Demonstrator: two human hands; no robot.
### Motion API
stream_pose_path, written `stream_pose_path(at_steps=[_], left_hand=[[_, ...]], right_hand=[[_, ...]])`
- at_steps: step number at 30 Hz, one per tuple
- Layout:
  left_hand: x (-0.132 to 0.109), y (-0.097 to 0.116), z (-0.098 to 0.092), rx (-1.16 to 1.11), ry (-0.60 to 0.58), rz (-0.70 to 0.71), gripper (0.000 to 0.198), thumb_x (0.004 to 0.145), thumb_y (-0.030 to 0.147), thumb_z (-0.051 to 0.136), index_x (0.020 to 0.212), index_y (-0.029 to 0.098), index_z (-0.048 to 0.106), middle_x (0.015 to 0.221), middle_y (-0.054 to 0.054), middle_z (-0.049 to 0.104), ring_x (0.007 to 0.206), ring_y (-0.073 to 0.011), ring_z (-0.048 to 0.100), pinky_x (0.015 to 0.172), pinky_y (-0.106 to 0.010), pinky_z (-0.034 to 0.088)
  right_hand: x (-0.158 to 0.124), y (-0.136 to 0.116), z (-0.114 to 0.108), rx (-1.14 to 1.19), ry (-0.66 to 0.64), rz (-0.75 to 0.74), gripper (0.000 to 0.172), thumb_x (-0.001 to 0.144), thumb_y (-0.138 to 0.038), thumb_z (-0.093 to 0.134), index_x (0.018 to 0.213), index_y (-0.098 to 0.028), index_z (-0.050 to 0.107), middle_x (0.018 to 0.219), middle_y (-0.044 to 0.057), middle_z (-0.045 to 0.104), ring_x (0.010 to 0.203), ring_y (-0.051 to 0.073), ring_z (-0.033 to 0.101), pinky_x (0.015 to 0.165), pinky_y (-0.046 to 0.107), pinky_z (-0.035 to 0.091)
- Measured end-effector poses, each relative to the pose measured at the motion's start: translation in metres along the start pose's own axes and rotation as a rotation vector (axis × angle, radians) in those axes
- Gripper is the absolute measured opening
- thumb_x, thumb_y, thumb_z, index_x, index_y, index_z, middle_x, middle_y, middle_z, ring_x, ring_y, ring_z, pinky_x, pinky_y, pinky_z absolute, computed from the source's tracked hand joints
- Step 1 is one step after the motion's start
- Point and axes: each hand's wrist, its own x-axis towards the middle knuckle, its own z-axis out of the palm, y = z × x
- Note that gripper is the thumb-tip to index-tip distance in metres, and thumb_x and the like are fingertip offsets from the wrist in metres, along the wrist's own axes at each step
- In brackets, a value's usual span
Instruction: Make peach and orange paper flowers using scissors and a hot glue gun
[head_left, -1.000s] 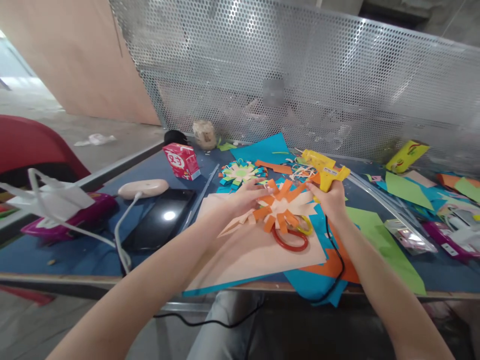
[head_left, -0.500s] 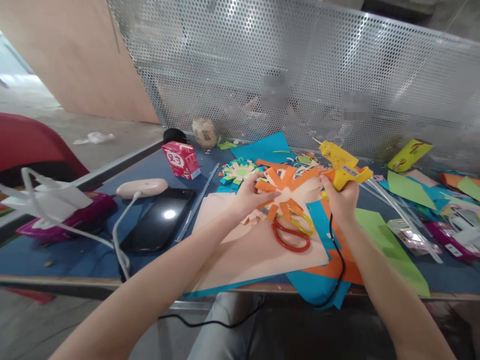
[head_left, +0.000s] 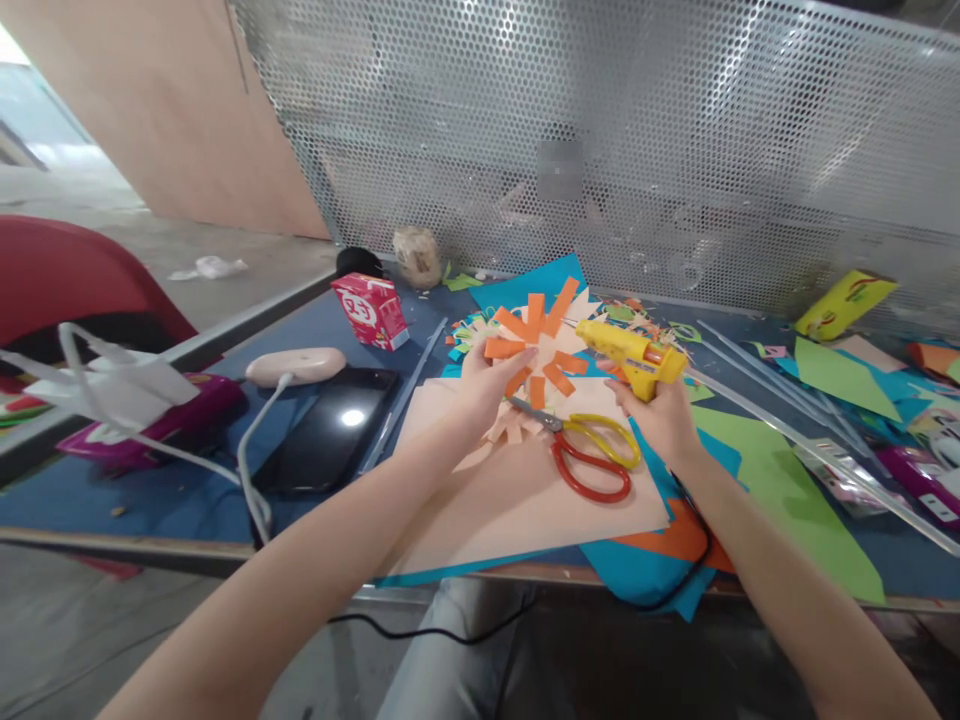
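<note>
A paper flower point(head_left: 541, 352) with orange strips around a pale centre is pinched at its left side by my left hand point(head_left: 484, 388). My right hand point(head_left: 660, 408) grips a yellow glue gun point(head_left: 626, 352) by its handle. Its nozzle points left, close to the flower's upper right; whether it touches the paper I cannot tell. Below the flower, scissors point(head_left: 596, 468) with one red and one yellow handle loop lie open on a pale peach sheet point(head_left: 450, 510). Another paper flower with a green middle is partly hidden behind my left hand.
Left of the sheets lie a black phone point(head_left: 330, 430), a white oval device point(head_left: 296, 367) with a cable and a red box point(head_left: 370, 312). Glue sticks point(head_left: 757, 375), a yellow box point(head_left: 845, 303) and green paper point(head_left: 795, 490) are to the right. A perforated metal panel point(head_left: 465, 130) stands behind.
The glue gun has turned from up-left to nearly level, its nozzle now close to the flower. The flower is tilted up to face me more, and the scissors' blades have come into view.
</note>
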Motion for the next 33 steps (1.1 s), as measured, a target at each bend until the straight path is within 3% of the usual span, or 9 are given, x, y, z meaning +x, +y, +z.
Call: stream_pose_path(at_steps=[4,10,25,33], left_hand=[[-0.004,0.0,0.003,-0.001,-0.021,-0.002,0.029,0.061,0.028,0.073,0.084,0.018,0.057,0.088,-0.005,0.067,0.078,-0.0173,0.065,0.072,-0.03,0.053],[0.001,-0.003,0.0,0.032,0.023,0.023,0.032,0.059,0.028,0.074,0.084,0.017,0.058,0.088,-0.005,0.067,0.078,-0.0166,0.065,0.073,-0.029,0.052],[-0.002,0.001,0.001,0.085,0.027,0.025,0.03,0.061,0.029,0.073,0.085,0.017,0.059,0.093,-0.005,0.067,0.084,-0.0173,0.065,0.074,-0.028,0.052],[-0.005,0.004,0.003,0.11,0.026,0.042,0.03,0.061,0.028,0.073,0.085,0.018,0.058,0.093,-0.004,0.067,0.084,-0.0176,0.064,0.074,-0.028,0.052]], right_hand=[[-0.003,-0.002,0.002,-0.097,-0.049,-0.009,0.023,0.077,-0.038,0.057,0.088,-0.019,0.064,0.081,0.006,0.07,0.058,0.018,0.062,0.056,0.03,0.049],[-0.007,0.003,0.004,-0.224,0.016,-0.082,0.03,0.08,-0.045,0.05,0.091,-0.02,0.062,0.094,0.011,0.07,0.089,0.028,0.066,0.074,0.037,0.052],[-0.01,0.006,0.008,-0.296,0.002,-0.043,0.035,0.08,-0.053,0.046,0.078,-0.021,0.059,0.078,0.011,0.069,0.075,0.028,0.066,0.064,0.035,0.051],[-0.008,0.005,0.006,-0.311,0.033,-0.074,0.034,0.081,-0.052,0.047,0.087,-0.021,0.06,0.089,0.012,0.07,0.083,0.029,0.067,0.068,0.036,0.051]])
